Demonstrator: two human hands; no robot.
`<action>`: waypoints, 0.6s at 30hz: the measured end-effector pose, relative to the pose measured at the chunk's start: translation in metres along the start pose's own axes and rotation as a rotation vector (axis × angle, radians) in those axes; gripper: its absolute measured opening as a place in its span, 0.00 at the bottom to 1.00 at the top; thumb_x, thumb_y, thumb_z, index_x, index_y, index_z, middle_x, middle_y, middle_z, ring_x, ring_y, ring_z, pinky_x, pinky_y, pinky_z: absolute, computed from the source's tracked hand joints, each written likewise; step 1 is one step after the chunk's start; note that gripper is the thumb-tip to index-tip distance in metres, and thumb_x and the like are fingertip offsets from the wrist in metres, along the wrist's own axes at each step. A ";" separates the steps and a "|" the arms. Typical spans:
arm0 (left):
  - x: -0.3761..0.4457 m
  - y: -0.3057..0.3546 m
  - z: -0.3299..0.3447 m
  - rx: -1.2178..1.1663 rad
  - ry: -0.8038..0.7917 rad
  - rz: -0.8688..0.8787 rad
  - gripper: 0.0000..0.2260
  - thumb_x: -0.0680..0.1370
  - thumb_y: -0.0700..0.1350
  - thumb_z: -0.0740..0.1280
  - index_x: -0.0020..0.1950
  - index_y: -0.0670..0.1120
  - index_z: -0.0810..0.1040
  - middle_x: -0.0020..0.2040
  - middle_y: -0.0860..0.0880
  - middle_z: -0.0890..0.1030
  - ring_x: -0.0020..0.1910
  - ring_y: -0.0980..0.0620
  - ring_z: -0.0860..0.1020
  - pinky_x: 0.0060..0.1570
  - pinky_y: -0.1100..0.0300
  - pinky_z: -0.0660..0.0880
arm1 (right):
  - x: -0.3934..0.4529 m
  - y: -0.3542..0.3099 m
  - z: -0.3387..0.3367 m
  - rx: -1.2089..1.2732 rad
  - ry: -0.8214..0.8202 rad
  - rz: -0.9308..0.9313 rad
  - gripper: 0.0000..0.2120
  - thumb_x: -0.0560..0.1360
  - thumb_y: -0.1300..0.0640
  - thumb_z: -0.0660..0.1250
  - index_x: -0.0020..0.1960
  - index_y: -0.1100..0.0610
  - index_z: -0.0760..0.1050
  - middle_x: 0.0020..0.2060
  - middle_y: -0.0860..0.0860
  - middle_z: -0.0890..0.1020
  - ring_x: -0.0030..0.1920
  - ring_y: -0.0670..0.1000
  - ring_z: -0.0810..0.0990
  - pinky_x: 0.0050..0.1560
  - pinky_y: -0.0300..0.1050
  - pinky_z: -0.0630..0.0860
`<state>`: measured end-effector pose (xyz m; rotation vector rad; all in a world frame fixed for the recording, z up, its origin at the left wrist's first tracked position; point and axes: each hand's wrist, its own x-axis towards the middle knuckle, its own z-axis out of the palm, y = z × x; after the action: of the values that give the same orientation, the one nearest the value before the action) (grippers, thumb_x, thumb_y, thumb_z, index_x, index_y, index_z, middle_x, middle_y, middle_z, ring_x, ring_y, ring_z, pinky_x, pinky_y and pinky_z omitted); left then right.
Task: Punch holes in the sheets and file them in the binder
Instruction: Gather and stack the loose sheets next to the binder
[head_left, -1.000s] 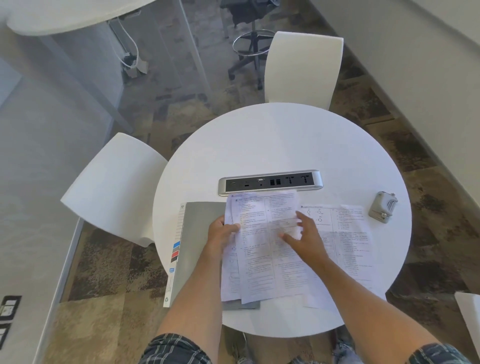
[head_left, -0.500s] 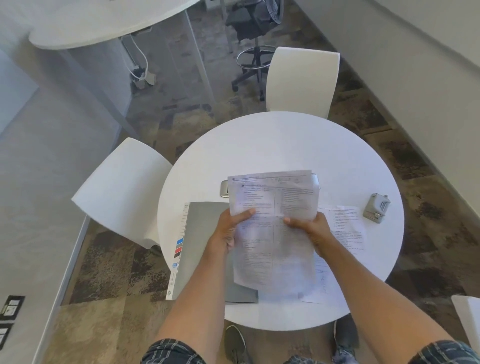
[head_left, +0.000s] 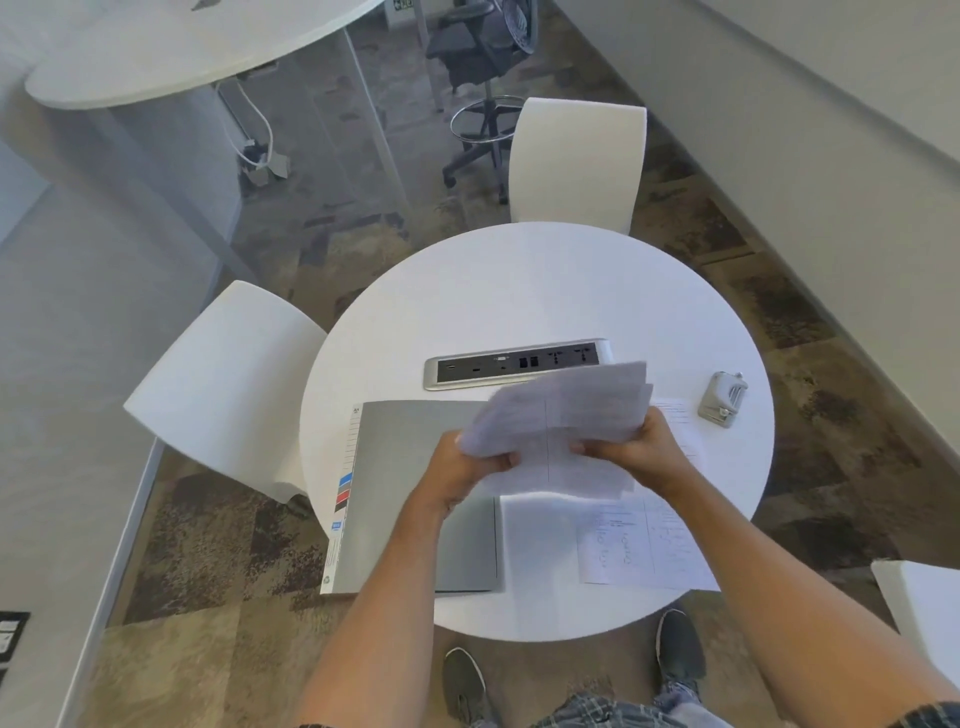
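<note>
I hold a small stack of printed sheets (head_left: 566, 410) above the round white table (head_left: 519, 291). My left hand (head_left: 462, 467) grips the stack's left edge and my right hand (head_left: 639, 452) grips its right edge. The sheets are blurred and tilted up toward the far side. A closed grey binder (head_left: 400, 467) with coloured index tabs lies flat on the table under my left forearm. One more printed sheet (head_left: 644, 545) lies flat on the table under my right forearm. A small grey hole punch (head_left: 723, 399) sits near the table's right edge.
A silver power socket strip (head_left: 514, 364) is set into the table's middle. White chairs stand at the left (head_left: 223, 384), the far side (head_left: 576, 161) and the near right (head_left: 924, 597). A black office chair (head_left: 483, 52) and another white table (head_left: 182, 47) stand beyond.
Both hands lifted the sheets off the table, held them upright, then tipped and turned them sideways. One sheet stayed on the table. The camera view rose.
</note>
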<state>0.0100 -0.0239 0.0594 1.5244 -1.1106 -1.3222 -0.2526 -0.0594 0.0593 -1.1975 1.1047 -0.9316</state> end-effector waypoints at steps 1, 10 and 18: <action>-0.004 -0.008 0.001 0.036 -0.012 -0.023 0.21 0.68 0.34 0.81 0.50 0.59 0.87 0.52 0.51 0.87 0.49 0.55 0.84 0.55 0.52 0.80 | -0.005 0.008 -0.002 -0.012 -0.020 0.047 0.18 0.66 0.73 0.81 0.50 0.55 0.85 0.44 0.48 0.89 0.48 0.46 0.88 0.50 0.49 0.85; -0.001 -0.024 0.008 0.136 0.154 -0.148 0.06 0.74 0.44 0.78 0.49 0.46 0.87 0.46 0.46 0.88 0.45 0.50 0.85 0.44 0.56 0.79 | -0.002 0.032 0.005 -0.151 0.027 0.189 0.10 0.76 0.50 0.77 0.56 0.52 0.84 0.51 0.50 0.88 0.55 0.52 0.86 0.54 0.49 0.83; -0.009 -0.044 -0.003 0.236 0.270 -0.244 0.04 0.77 0.42 0.73 0.50 0.49 0.84 0.44 0.51 0.85 0.43 0.50 0.83 0.40 0.61 0.77 | -0.007 0.067 0.014 -1.128 -0.044 0.375 0.23 0.77 0.40 0.67 0.64 0.54 0.78 0.57 0.50 0.83 0.55 0.53 0.82 0.53 0.49 0.79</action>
<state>0.0170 -0.0023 0.0204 1.9990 -0.9554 -1.1261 -0.2415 -0.0396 -0.0060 -1.7679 1.8203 0.0948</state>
